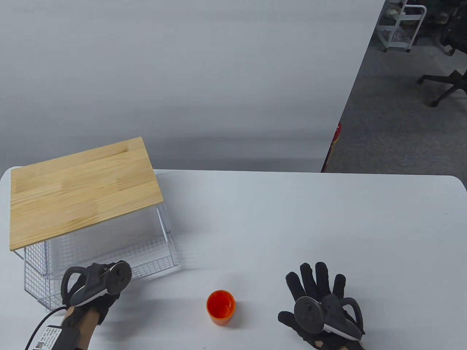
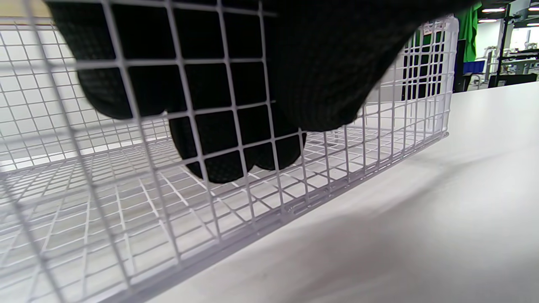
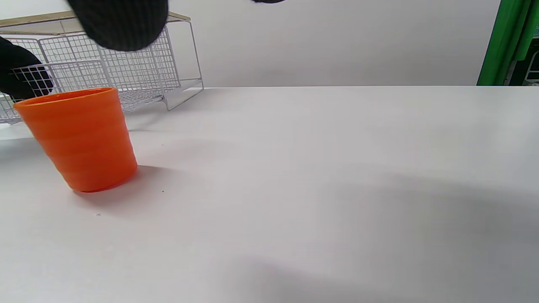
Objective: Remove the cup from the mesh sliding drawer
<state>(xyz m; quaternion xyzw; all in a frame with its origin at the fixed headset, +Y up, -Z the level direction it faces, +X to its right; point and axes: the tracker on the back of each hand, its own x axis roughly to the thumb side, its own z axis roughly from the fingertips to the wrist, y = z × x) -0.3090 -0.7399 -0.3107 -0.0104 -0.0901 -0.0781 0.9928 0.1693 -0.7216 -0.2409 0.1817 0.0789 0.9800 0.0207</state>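
Right hand lies flat on the bench, fingers spread. Orange cup stands upright outside the drawer; likely light, rigid plastic, best held around its wall. Left hand's fingers hook the drawer's front mesh.

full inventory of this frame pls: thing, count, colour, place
cup: 1, orange, upright on the table, near edge, between the hands, outside the drawer
drawer: 1, white wire mesh, pulled out toward the near edge, table's left side
board: 1, light wood, on top of the drawer's frame
table: 1, white
chair: 1, black, on the floor, far right
cart: 1, white, floor, top right
left hand: 1, black glove, fingers hooked over the drawer's front wall
right hand: 1, black glove, flat on the table, fingers spread, right of the cup
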